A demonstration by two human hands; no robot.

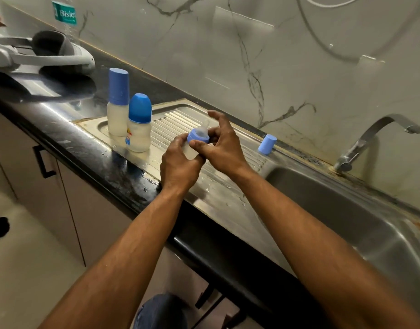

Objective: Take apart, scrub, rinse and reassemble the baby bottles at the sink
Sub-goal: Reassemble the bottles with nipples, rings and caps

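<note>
Left hand (178, 162) grips a small baby bottle (192, 148) over the steel drainboard (228, 193), while the right hand (224, 148) seems to pinch its blue collar (197, 137) below the nipple (203, 129). Two capped bottles (130, 119) stand near; a loose blue cap (267, 144) sits behind.

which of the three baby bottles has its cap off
The small frosted bottle in the hands, teat bare above its blue ring; the two standing frosted bottles, tall and short, are still capped.
</note>
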